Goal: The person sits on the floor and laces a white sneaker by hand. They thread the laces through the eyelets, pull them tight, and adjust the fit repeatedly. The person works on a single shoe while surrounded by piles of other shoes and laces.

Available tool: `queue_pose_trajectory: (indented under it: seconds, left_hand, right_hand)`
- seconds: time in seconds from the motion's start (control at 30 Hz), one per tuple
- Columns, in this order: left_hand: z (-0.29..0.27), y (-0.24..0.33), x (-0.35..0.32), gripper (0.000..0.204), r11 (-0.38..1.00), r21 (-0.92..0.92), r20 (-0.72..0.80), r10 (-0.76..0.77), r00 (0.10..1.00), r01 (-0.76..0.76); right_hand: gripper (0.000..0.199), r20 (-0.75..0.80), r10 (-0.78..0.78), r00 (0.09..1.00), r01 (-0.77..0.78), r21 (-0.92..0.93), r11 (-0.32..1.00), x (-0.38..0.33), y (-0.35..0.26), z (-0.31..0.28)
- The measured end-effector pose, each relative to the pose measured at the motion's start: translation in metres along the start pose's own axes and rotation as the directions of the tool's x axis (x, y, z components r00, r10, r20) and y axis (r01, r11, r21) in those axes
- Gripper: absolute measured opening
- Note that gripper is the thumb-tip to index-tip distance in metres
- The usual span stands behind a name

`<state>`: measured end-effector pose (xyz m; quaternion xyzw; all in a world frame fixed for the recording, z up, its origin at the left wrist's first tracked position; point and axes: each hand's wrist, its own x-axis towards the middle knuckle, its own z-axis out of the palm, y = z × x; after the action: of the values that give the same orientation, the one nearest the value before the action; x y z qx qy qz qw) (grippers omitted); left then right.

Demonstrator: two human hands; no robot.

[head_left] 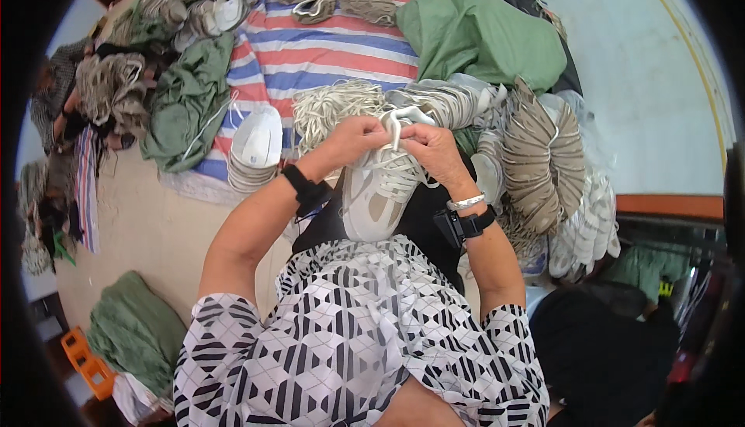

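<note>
Left hand (360, 138) and right hand (436, 152) pinched closed, apparently on lace (396, 131), over the pale shoe (372, 214); I judged lacing underway, needing careful threading

No text, label, number or sign can be read on anything here.

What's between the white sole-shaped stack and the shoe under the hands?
The left wrist, wearing a black band, crosses between stack and shoe in the head view.
</note>
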<state>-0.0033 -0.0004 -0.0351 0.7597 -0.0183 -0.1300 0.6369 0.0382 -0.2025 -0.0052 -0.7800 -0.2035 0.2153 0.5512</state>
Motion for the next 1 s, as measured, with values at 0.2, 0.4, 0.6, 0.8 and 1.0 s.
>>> queue_pose_trajectory:
  seconds: [0.2, 0.4, 0.6, 0.8, 1.0]
  left_hand:
    - [0.003, 0.006, -0.004, 0.032, 0.984, -0.122, -0.03, -0.135, 0.99, 0.13]
    - [0.003, 0.011, -0.009, 0.027, 0.96, -0.215, 0.08, -0.164, 0.983, 0.178]
    - [-0.011, -0.005, -0.023, 0.025, 0.943, -0.294, 0.104, -0.129, 0.986, 0.155]
    - [-0.043, -0.007, -0.01, 0.026, 0.905, -0.393, -0.014, -0.183, 0.983, 0.163]
    - [-0.041, 0.026, 0.014, 0.037, 0.964, -0.158, -0.001, -0.216, 0.976, 0.213]
  right_hand:
    - [0.016, -0.128, -0.27, 0.954, 0.179, -0.479, 0.859, 0.0, 0.003, -0.033]
    - [0.016, -0.391, -0.041, 0.919, -0.147, -0.441, 0.885, -0.035, 0.079, -0.101]
    - [0.011, -0.29, -0.322, 0.901, 0.145, -0.499, 0.855, -0.043, 0.064, -0.048]
    - [0.021, -0.204, -0.432, 0.879, 0.3, -0.467, 0.832, -0.042, 0.05, -0.015]
    - [0.036, -0.113, -0.036, 0.993, 0.05, 0.123, 0.991, -0.048, 0.029, 0.012]
